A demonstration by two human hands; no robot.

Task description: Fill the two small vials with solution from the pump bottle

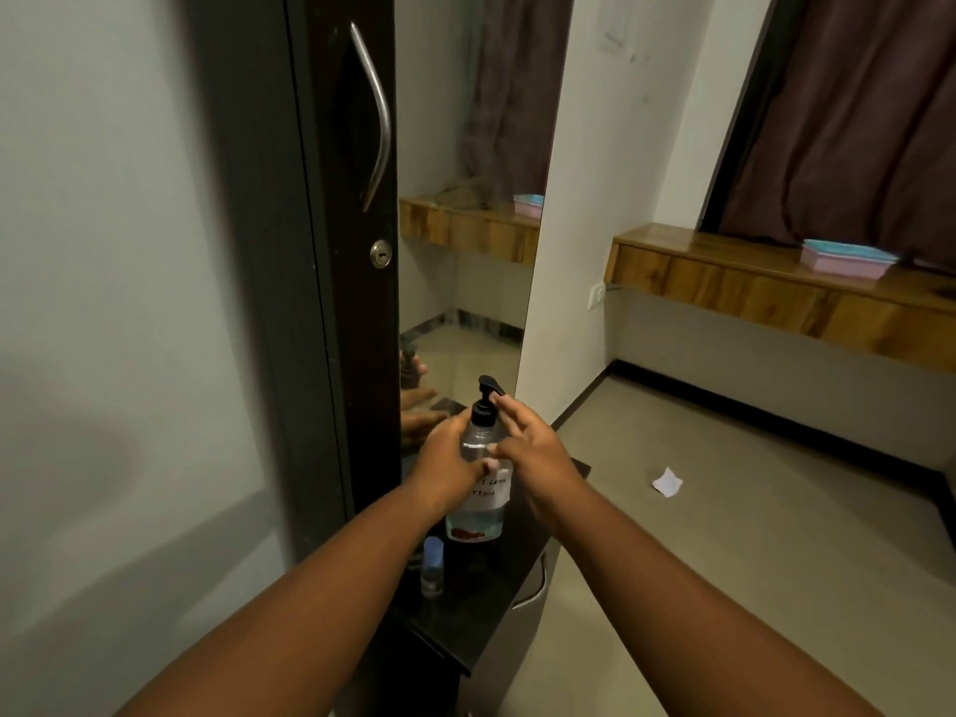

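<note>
1. Head-worn view, looking down along two bare forearms toward a small dark glossy cabinet top (465, 626) beside a tall mirror (465, 282).
2. Clear plastic pump bottle (478, 501) with a black pump head, standing upright on the cabinet top, near its far end; white handwritten label on its front, partly covered by fingers, text not fully readable; a little clear liquid and something reddish at the bottom.
3. Left hand (447, 465) wrapped around the bottle's left side at shoulder height, fingers closed on the body, thumb tip resting on the front above the label.
4. Right hand (527, 452) at the bottle's right side, fingers spread and loosely extended; fingertips near the black pump collar, just under the spout; thumb close to the bottle's front. Contact with the bottle seemingly light, firm grasp not evident.
5. One small clear glass vial (432, 569) with a pale blue cap, upright on the cabinet top, just in front of the bottle and to its left, beside the left forearm. Second vial not made out here.
6. Left of the mirror, a dark wardrobe door (289, 251) with a curved metal handle (376, 116) and a round lock.
7. Right side: grey tiled floor with a small white scrap of paper (667, 482), and a wooden wall shelf (750, 287) carrying a pink and blue box (846, 258) under dark curtains.
</note>
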